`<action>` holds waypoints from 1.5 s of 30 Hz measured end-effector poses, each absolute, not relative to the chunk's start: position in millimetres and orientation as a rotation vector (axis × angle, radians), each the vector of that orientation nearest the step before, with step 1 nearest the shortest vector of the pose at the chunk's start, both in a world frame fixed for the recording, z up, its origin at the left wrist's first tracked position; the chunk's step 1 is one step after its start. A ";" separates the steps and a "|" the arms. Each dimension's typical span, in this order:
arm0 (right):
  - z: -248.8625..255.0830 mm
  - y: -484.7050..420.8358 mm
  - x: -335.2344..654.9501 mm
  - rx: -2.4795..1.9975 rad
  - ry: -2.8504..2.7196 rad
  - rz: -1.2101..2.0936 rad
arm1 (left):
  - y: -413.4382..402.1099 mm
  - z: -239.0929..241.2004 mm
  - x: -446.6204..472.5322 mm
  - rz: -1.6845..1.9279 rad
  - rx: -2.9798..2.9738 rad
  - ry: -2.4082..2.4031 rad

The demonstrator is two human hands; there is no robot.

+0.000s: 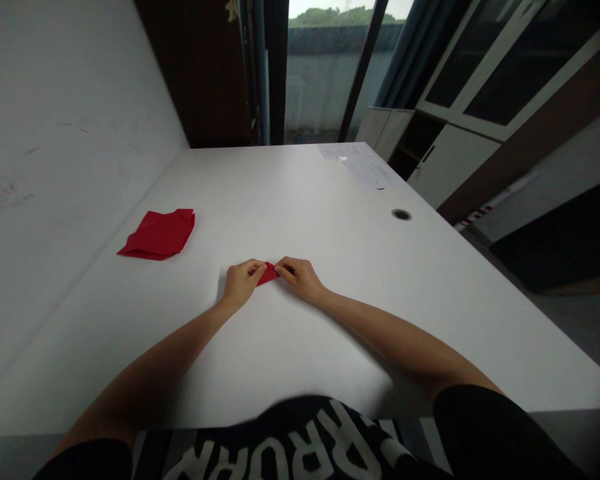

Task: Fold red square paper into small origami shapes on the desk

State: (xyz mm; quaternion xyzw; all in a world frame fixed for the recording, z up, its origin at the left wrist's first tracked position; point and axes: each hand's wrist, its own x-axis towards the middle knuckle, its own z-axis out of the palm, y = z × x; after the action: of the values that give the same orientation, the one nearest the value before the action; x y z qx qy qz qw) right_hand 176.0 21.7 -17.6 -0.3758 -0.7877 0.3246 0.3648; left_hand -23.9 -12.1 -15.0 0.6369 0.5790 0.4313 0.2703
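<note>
A small folded piece of red paper [268,274] lies on the white table [330,220] in front of me. My left hand [242,282] pinches its left end with curled fingers. My right hand [299,276] pinches its right end the same way. Most of the piece is hidden under my fingers. A stack of red paper sheets [159,234] lies apart, at the left of the table near the wall.
White printed sheets [366,167] lie at the table's far right corner. A round cable hole [401,214] sits in the tabletop on the right. A white wall borders the table's left side; cabinets and a window stand beyond.
</note>
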 end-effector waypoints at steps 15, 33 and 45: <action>-14.3 19.3 172.1 -0.607 -1.703 1.390 | -4.3 -24.0 -18.9 1.275 1.062 1.016; -11.0 13.1 172.2 -0.790 -1.806 1.156 | -9.1 -18.7 -15.0 1.113 1.148 0.977; -11.2 10.3 174.9 -1.089 -1.978 0.737 | -28.4 -11.4 1.1 1.152 1.506 1.113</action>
State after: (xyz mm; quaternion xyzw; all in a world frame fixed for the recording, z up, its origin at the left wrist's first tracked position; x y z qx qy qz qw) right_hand 174.9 10.3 -11.2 -0.4253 -0.7724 0.2877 0.3739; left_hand 1.1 -28.4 -11.4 0.6102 0.4510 0.4669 0.4541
